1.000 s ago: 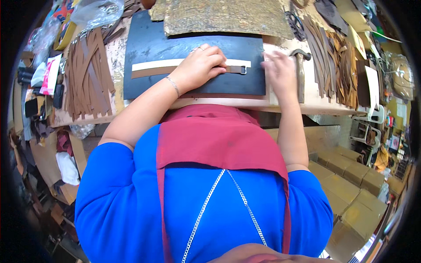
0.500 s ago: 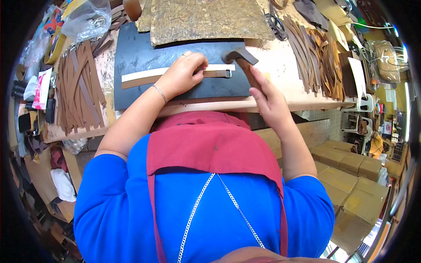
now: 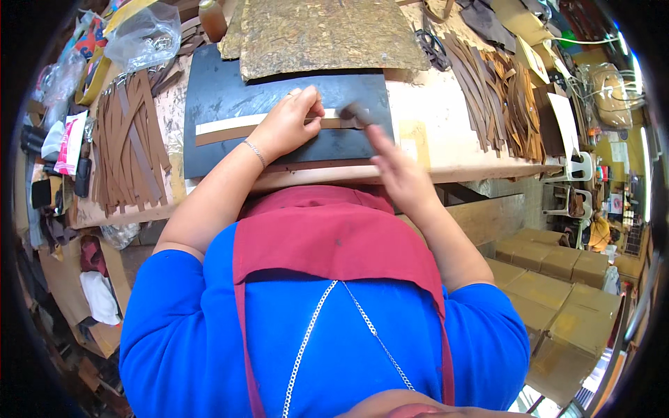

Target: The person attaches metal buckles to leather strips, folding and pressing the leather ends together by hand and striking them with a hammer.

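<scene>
On a black mat [image 3: 216, 83] lies a brown leather strap [image 3: 224, 134], with a white strip [image 3: 228, 123] along its far side. My left hand [image 3: 287, 127] rests across both, its fingers curled closed near the strap's right part. Whatever those fingers pinch is hidden. In my right hand [image 3: 401, 171] is a hammer [image 3: 354, 113], smeared by motion, its head over the strap's right end. The hammer covers most of the metal buckle at that end. I cannot tell whether the hammer head touches the strap.
Bundles of brown straps [image 3: 129, 143] lie on the left, with more straps [image 3: 481, 97] on the right. A worn, mottled board [image 3: 334, 35] overlaps the mat's far edge. Scissors [image 3: 433, 49] lie beside it, and a bottle [image 3: 212, 21] stands behind. Cardboard boxes [image 3: 564, 299] are stacked at right.
My right hand has swung the hammer left and toward the strap's buckle end. My left hand stays almost in place over the strap.
</scene>
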Demonstrator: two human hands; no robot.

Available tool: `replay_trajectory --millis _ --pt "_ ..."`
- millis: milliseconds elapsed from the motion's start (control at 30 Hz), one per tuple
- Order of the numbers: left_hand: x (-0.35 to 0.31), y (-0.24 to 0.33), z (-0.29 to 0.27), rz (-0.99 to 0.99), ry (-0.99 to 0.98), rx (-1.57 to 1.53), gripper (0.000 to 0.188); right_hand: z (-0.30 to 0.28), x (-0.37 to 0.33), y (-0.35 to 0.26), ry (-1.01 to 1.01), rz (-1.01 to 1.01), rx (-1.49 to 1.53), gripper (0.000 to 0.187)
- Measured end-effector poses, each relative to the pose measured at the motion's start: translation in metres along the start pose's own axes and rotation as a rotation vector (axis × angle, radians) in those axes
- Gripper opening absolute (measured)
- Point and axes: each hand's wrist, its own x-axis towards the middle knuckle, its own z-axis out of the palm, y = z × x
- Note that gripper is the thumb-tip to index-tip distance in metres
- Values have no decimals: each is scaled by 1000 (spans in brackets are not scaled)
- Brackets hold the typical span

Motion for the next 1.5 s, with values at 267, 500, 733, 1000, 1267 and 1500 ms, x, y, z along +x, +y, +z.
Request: replay_trajectory --millis 267,500,733,1000,1267,1500 --pt "-2 3 -1 21 7 55 18 -22 18 -32 226 -126 159 52" --pt "1 4 -1 20 30 71 15 -1 17 2 70 -176 10 50" --pt "1 5 1 196 5 255 20 -37 42 52 392 49 -287 55" --pt "-7 2 10 292 15 440 27 -30 38 127 350 421 -911 48" --pt "-5 5 9 306 51 510 24 -31 38 119 306 454 -909 42" --pt "-5 6 10 306 4 466 24 -31 40 117 353 409 -905 36"
